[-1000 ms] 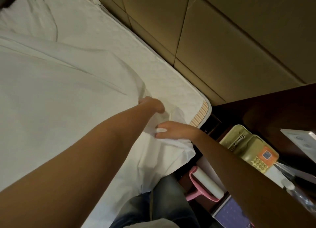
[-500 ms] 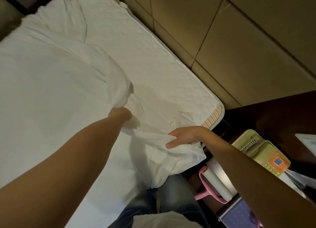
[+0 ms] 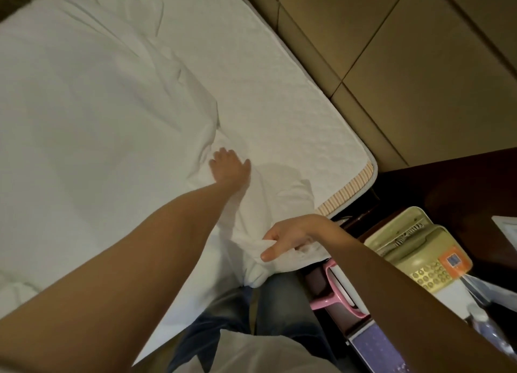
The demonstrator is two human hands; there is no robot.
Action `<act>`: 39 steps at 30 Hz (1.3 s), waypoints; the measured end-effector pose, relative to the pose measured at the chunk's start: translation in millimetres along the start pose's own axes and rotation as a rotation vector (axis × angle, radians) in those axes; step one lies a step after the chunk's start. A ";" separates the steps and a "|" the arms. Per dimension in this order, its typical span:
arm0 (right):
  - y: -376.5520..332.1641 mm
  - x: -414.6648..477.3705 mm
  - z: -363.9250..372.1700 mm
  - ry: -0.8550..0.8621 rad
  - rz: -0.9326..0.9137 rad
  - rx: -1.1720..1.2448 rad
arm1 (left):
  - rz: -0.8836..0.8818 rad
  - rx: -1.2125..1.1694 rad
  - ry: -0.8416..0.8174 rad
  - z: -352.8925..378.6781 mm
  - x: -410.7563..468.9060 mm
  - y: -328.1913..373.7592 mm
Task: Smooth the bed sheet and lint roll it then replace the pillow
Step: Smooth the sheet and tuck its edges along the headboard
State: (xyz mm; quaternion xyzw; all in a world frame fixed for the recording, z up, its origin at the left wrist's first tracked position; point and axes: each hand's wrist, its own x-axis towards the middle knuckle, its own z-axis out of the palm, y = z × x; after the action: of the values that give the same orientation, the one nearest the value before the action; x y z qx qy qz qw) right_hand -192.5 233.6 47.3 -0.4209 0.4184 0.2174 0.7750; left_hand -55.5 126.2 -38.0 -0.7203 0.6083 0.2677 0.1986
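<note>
1. Bed sheet (image 3: 98, 137) lies rumpled over the mattress (image 3: 279, 101), leaving its far strip bare.
2. Your left hand (image 3: 230, 168) presses flat on it, fingers spread.
3. Your right hand (image 3: 288, 237) pinches its bunched corner.
4. Pink lint roller (image 3: 345, 287) lies just beside the bed.

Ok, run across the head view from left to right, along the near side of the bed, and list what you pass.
bed sheet → left hand pressed flat on it → right hand gripping its bunched corner → pink lint roller → telephone
</note>
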 end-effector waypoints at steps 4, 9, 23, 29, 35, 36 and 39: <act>11.4 2.5 7.6 0.006 0.011 0.056 | -0.025 -0.178 -0.335 6.5 -7.4 8.5; 17.9 -4.1 5.9 0.028 0.001 0.143 | 0.097 0.261 -0.485 10.7 -11.0 7.4; 17.3 1.2 -5.3 0.492 0.001 0.199 | -0.046 -1.574 -0.437 -23.2 -19.6 18.9; -10.4 -7.9 -29.4 1.222 -0.297 0.297 | 0.087 -1.835 -0.668 -83.5 -45.6 12.0; -40.5 -21.4 -31.9 0.787 -0.268 0.029 | 0.119 -1.886 -0.651 -133.1 -54.8 -11.3; -40.3 -21.5 -30.5 0.801 -0.275 0.067 | 0.052 -1.890 -0.619 -138.8 -53.7 -14.6; -35.2 -24.2 -27.1 0.957 -0.314 0.185 | -0.164 -1.697 -0.502 -137.2 -49.8 -23.4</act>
State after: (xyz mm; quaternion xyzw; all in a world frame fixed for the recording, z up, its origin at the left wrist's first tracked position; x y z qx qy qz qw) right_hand -194.2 192.0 76.0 -0.4607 0.6756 -0.1569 0.5538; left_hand -18.6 84.9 99.0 -0.5862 0.0900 0.7632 -0.2564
